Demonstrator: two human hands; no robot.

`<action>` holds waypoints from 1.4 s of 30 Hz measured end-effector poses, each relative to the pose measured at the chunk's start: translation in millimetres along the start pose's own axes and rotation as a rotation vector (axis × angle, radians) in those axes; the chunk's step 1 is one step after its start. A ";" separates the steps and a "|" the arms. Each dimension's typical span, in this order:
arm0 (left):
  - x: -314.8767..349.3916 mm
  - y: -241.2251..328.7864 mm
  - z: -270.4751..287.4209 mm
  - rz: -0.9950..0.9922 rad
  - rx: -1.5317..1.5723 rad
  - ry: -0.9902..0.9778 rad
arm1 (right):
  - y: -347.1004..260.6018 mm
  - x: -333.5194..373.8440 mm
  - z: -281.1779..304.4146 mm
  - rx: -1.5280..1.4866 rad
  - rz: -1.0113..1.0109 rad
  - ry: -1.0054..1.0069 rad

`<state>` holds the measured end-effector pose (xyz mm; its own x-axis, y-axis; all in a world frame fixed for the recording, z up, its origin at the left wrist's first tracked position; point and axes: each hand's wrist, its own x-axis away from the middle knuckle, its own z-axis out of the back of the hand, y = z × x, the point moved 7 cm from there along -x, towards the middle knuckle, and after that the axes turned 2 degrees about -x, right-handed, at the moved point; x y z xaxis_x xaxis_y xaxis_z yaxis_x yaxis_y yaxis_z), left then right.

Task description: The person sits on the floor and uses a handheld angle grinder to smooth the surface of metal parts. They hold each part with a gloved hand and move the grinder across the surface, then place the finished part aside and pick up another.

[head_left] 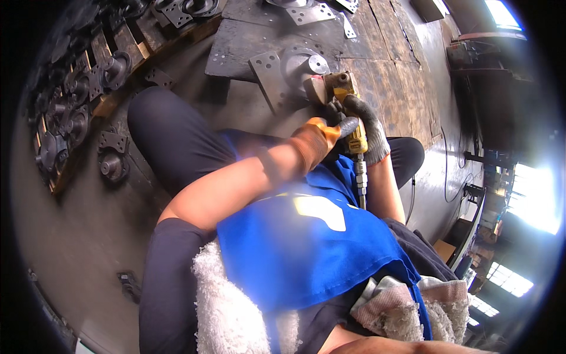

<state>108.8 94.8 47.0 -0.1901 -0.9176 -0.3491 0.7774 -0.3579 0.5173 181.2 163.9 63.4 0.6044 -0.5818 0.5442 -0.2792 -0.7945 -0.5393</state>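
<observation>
A yellow air-powered angle grinder is gripped in both my hands over the table's near edge. My left hand, in an orange and dark glove, is closed around the tool's body from the left. On the right side, my right hand, in a grey-white knit glove, wraps the body near the head. The grinding disc sits close to a metal bracket with a flat holed plate and a round hub; whether they touch I cannot tell. A metal hose fitting runs from the grinder toward my lap.
More holed metal parts lie at the table's far side. On the left, a wooden pallet carries several flanged parts. Another flanged part is on the floor by my left knee. A dark hose trails over the floor at right.
</observation>
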 end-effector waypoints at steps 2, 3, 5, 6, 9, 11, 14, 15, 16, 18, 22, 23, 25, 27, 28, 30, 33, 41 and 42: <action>0.7 -11.5 -2.4 0.161 0.233 0.046 | 2.4 4.7 -0.2 -0.027 0.024 0.019; -1.1 -17.6 -13.9 0.314 0.365 -0.040 | 2.6 4.9 0.1 -0.040 0.035 0.029; -1.3 -20.7 -23.1 0.500 0.534 -0.172 | 7.8 -5.4 13.2 -0.065 -0.004 0.020; -1.0 -19.8 -21.5 0.536 0.570 -0.217 | 9.7 -6.8 20.7 -0.065 -0.004 0.037; -3.1 -7.5 23.2 0.328 0.319 -0.126 | 14.6 -0.3 -0.1 -0.173 -0.003 0.010; -3.8 -1.1 38.0 0.230 0.195 -0.007 | 20.7 2.8 -13.7 -0.280 -0.102 -0.087; -3.6 -6.8 45.5 0.311 0.377 -0.034 | 20.1 -9.0 -3.8 -0.286 -0.124 -0.120; -4.4 -9.0 41.4 0.348 0.417 -0.010 | 18.2 -7.3 1.5 -0.297 -0.139 -0.113; -3.6 -11.9 37.5 0.387 0.454 0.014 | 20.3 -3.7 -4.1 -0.311 -0.158 -0.107; -3.3 -15.4 32.7 0.428 0.476 0.087 | 22.1 -6.6 -1.9 -0.310 -0.170 -0.085; 2.0 -14.4 67.4 0.498 0.792 0.149 | 25.2 -9.9 -1.7 -0.351 -0.153 -0.104; 2.9 -16.9 68.8 0.556 0.903 0.162 | 24.4 -8.6 2.1 -0.315 -0.099 -0.031; 2.4 -21.4 46.3 0.521 0.737 0.077 | 21.8 -2.7 -3.0 -0.227 0.008 0.135; 4.8 -23.5 32.8 0.540 0.742 0.069 | 20.1 -0.4 -11.0 -0.184 0.035 0.114; 4.7 -23.2 32.7 0.543 0.750 0.058 | 18.2 1.3 -12.6 -0.160 0.053 0.107; 4.8 -24.0 38.9 0.411 0.621 0.038 | 18.6 0.1 -5.3 -0.132 0.092 0.152; 24.7 -42.6 25.5 0.227 0.310 -0.045 | 21.7 -3.4 11.5 -0.231 0.021 0.044; 91.7 -149.6 -48.0 1.548 0.732 -0.231 | 3.5 38.1 -31.1 -0.344 -0.091 -0.156; 86.9 -141.0 -39.9 1.595 0.906 -0.150 | 3.9 41.6 -30.6 -0.381 -0.125 -0.151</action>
<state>6.5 72.4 -87.5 0.2307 -0.4247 0.8754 -0.2630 0.8390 0.4763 182.4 131.2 103.6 0.7460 -0.4670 0.4748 -0.4350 -0.8815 -0.1835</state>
